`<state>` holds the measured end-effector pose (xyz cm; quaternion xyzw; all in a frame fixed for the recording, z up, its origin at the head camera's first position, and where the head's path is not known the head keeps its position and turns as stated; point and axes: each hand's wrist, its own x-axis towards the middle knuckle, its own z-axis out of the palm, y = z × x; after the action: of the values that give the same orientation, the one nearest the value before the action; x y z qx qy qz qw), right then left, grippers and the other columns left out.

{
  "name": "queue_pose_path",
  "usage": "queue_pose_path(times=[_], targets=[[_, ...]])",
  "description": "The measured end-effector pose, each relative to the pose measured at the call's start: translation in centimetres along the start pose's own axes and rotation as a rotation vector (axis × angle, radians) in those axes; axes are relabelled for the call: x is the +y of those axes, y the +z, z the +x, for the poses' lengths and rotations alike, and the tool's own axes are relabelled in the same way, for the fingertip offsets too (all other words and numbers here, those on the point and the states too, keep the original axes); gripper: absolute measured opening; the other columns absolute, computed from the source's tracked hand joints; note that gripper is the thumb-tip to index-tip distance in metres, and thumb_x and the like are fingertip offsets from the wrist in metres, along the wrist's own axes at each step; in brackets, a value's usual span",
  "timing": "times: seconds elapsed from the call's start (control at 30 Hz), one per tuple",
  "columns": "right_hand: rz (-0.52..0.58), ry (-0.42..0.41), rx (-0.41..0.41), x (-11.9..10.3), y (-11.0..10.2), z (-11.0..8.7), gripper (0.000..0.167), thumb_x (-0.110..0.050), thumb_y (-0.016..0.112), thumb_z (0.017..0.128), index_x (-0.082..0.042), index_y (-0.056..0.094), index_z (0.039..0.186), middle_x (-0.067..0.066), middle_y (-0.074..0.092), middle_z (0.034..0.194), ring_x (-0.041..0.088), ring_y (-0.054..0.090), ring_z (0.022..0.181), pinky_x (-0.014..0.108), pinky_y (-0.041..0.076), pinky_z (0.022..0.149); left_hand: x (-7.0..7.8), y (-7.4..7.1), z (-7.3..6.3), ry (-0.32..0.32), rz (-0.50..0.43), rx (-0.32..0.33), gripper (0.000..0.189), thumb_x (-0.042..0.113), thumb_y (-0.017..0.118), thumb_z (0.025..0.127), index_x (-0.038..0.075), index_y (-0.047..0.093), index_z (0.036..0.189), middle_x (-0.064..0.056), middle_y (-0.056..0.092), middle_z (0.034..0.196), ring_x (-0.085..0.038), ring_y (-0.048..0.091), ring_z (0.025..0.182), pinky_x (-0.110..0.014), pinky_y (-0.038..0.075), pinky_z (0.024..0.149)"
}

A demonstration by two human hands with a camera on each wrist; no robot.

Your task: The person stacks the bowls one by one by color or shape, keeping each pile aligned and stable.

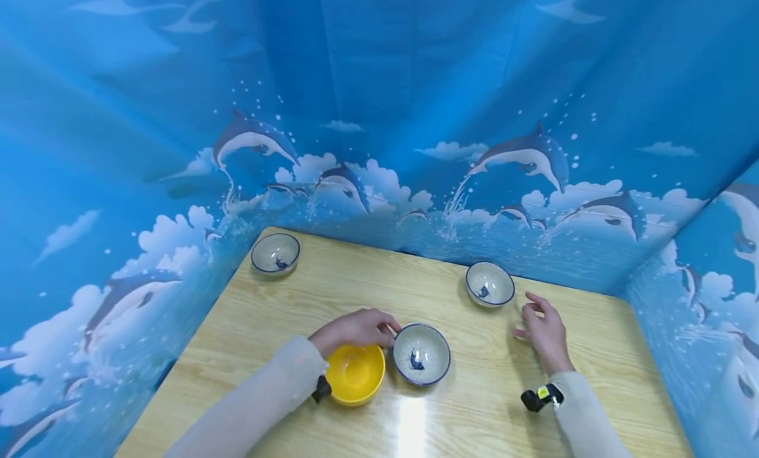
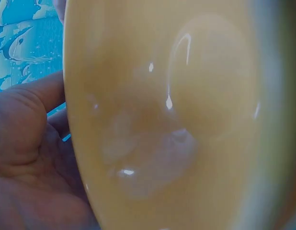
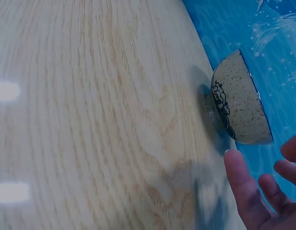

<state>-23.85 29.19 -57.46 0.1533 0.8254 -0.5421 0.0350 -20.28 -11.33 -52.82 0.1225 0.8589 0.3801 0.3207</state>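
Note:
In the head view, my left hand reaches over the yellow bowl and pinches the left rim of a white bowl with a dark blue edge and a blue motif inside. The yellow bowl fills most of the left wrist view and hides the fingertips there. My right hand hovers over the table at the right, fingers loosely spread and holding nothing. Just beyond its fingertips stands another blue-rimmed bowl, upright and apart from the hand; its speckled outside shows in the right wrist view.
A third blue-rimmed bowl stands at the far left corner of the wooden table. Blue curtains printed with dolphins hang along the back and sides, close to the table edges.

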Motion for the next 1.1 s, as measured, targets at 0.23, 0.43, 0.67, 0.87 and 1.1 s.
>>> queue_pose_path(times=[0.23,0.43,0.67,0.87,1.1], targets=[[0.029,0.049,-0.066,0.1,0.2,0.6,0.058,-0.02,0.039,0.115,-0.006,0.03,0.171,0.025,0.035,0.168,0.033,0.056,0.131,0.031,0.069,0.087,0.8,0.5,0.0,-0.017,0.031,0.024,0.033,0.019,0.074,0.104,0.02,0.074,0.138,-0.002,0.079,0.121,-0.017,0.07,0.106,-0.044,0.06,0.107],[0.049,0.065,-0.073,0.1,0.7,0.9,0.057,-0.013,0.043,0.111,-0.002,0.036,0.167,0.024,0.038,0.164,0.021,0.06,0.118,0.031,0.069,0.086,1.9,1.4,0.6,-0.025,0.065,0.085,0.034,0.012,0.076,0.101,0.015,0.075,0.135,-0.004,0.077,0.125,-0.017,0.07,0.108,-0.039,0.063,0.102],[0.053,0.069,-0.068,0.3,1.2,1.1,0.054,-0.015,0.042,0.113,-0.001,0.037,0.166,0.024,0.04,0.161,0.021,0.062,0.117,0.03,0.07,0.084,2.6,1.9,0.9,-0.029,0.031,0.119,0.035,0.001,0.074,0.1,0.009,0.075,0.134,-0.007,0.077,0.127,-0.018,0.071,0.107,-0.034,0.066,0.094],[0.068,0.074,-0.047,0.6,1.3,1.6,0.056,-0.016,0.039,0.114,-0.002,0.033,0.168,0.026,0.037,0.166,0.032,0.053,0.133,0.03,0.07,0.083,2.7,2.2,0.9,-0.016,-0.015,0.127,0.039,-0.005,0.071,0.1,0.008,0.074,0.136,-0.009,0.077,0.129,-0.017,0.073,0.1,-0.032,0.068,0.085],[0.046,0.074,-0.038,0.8,1.1,2.1,0.06,-0.023,0.039,0.116,-0.006,0.026,0.172,0.028,0.033,0.17,0.037,0.047,0.142,0.028,0.069,0.082,2.7,2.2,0.9,-0.047,-0.03,0.135,0.043,-0.006,0.071,0.1,0.012,0.073,0.138,-0.009,0.076,0.131,-0.017,0.073,0.099,-0.033,0.068,0.086]])
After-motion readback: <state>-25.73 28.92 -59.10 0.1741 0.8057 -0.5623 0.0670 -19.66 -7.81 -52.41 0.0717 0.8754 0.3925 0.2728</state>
